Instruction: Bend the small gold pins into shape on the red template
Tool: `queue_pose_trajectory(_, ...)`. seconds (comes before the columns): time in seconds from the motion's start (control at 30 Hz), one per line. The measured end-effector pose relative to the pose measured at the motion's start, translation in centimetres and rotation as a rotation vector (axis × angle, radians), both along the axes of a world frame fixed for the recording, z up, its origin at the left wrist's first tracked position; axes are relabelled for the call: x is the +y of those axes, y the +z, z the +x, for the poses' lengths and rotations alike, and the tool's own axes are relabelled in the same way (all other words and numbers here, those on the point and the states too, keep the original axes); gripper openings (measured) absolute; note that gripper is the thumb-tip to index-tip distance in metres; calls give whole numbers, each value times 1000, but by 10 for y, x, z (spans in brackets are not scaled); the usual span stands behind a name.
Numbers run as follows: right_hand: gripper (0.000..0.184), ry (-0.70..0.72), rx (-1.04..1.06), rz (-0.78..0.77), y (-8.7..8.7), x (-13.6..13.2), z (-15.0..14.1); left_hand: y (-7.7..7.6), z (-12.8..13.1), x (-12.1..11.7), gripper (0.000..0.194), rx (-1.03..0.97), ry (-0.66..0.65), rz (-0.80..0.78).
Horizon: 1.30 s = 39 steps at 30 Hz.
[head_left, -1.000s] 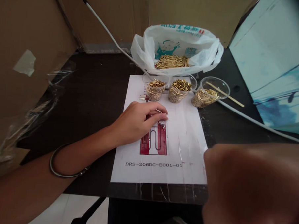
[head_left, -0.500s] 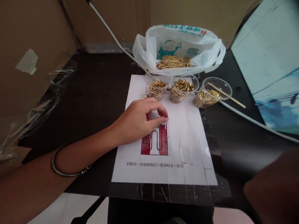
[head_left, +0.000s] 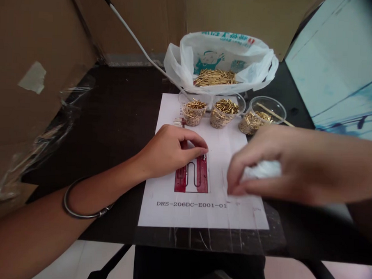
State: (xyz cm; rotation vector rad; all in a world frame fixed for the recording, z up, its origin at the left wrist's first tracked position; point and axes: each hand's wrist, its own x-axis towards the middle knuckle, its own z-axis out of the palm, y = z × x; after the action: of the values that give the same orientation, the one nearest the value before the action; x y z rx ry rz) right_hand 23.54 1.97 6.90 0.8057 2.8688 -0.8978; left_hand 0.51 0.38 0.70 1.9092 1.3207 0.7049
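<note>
My left hand (head_left: pixel 170 149) rests on a white printed sheet (head_left: pixel 201 216) taped to the dark table, its fingers curled and pinched together at the top of a red diagram (head_left: pixel 199 179). What the fingertips hold is too small to see. My right hand (head_left: pixel 265 167) hovers, blurred, over the sheet's right side, with thumb and fingers closed round something white. Three clear cups (head_left: pixel 226 112) of small brass pins stand along the sheet's far edge.
A white plastic bag (head_left: pixel 220 54) holding more brass pins lies behind the cups. A wooden stick (head_left: pixel 272 112) lies in the right cup. A white cable (head_left: pixel 132 34) runs across the back. Cardboard walls stand left and behind; a pale blue panel (head_left: pixel 340 60) stands at the right.
My right hand dropped out toward the lower right corner, then came back in over the sheet's right side holding something white. My left hand stayed put, its fingers curling slightly.
</note>
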Motion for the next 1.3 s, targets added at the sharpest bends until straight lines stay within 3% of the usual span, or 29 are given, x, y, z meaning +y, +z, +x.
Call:
queue_pose_trajectory(0.13, 18, -81, -25, 104, -5, 22, -14, 2, 0, -1, 13, 13, -8, -12)
queue_pose_trajectory(0.37, 16, -176, 9, 163, -21, 20, -20, 0, -2, 1, 15, 32, -46, -15)
queue_pose_trajectory(0.73, 23, -186, 74, 161, -20, 20, -23, 2, -1, 1, 11, 55, -92, 132)
queue_pose_trajectory(1.17, 30, -151, 156, 135, -19, 21, -24, 2, -1, 2, 11, 97, -136, 191)
queue_pose_trajectory(1.3, 25, -260, 183, 148, -20, 18, -26, 2, -1, 2, 11, 115, -163, 194)
